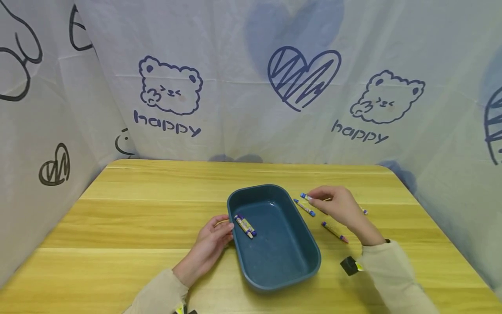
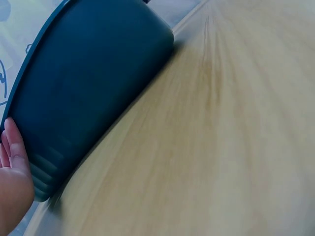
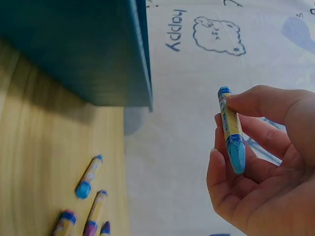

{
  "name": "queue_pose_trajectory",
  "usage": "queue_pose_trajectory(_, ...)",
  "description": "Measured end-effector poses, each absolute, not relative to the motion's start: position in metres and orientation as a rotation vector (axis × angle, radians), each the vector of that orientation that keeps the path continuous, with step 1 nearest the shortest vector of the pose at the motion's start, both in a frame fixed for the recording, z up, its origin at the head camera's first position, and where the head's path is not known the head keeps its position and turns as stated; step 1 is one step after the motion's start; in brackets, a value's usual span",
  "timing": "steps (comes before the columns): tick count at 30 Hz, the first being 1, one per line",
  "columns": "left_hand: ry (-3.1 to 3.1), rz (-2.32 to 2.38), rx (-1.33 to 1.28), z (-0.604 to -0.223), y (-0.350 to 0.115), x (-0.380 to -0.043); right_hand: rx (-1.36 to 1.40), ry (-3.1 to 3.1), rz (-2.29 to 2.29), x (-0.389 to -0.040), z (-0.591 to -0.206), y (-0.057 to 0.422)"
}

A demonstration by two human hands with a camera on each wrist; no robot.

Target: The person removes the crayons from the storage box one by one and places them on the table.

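A light-blue crayon (image 3: 231, 129) in a yellow and blue wrapper is pinched between the thumb and fingers of my right hand (image 1: 338, 205), raised beyond the right side of a dark teal plastic bin (image 1: 278, 257). Two crayons (image 1: 245, 226) with purple-blue bands lie side by side on the bin's floor, along its left wall. At that same side, my left hand (image 1: 213, 241) touches the bin's rim with its thumb, fingers against the outer wall. Below my right hand, another blue crayon (image 1: 304, 207) lies on the table.
A reddish-tipped crayon (image 1: 334, 232) lies right of the bin, and one crayon end (image 1: 364, 212) shows past my right wrist. The wood-grain table (image 1: 137, 218) is enclosed by white cloth (image 1: 235, 104) printed with bears and hearts.
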State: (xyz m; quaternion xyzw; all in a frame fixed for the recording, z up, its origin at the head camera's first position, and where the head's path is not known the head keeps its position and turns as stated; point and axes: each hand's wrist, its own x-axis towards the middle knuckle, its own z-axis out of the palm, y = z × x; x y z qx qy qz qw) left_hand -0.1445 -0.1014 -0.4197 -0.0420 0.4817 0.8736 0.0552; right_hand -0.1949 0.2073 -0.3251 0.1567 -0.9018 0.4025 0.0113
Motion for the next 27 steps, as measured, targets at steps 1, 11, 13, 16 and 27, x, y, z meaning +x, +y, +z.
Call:
queue_pose_trajectory(1,1.458,2.654,-0.126,-0.420,-0.102,-0.145,0.480,-2.817,1.271,-0.196,-0.326,0.210)
queue_pose_trajectory(11,1.477,2.649,-0.117,-0.420,-0.102,-0.144,0.325,-2.873,1.274,-0.209,-0.353,0.240)
queue_pose_trajectory(13,1.476,2.652,-0.119,-0.420,-0.102,-0.144,0.298,-2.883,1.272,-0.211,-0.359,0.247)
queue_pose_trajectory(16,1.475,2.653,-0.128,-0.420,-0.102,-0.144,0.284,-2.893,1.267,-0.214,-0.366,0.256)
queue_pose_trajectory(27,1.470,2.657,-0.121,-0.421,-0.102,-0.144,0.293,-2.955,1.198,-0.214,-0.384,0.285)
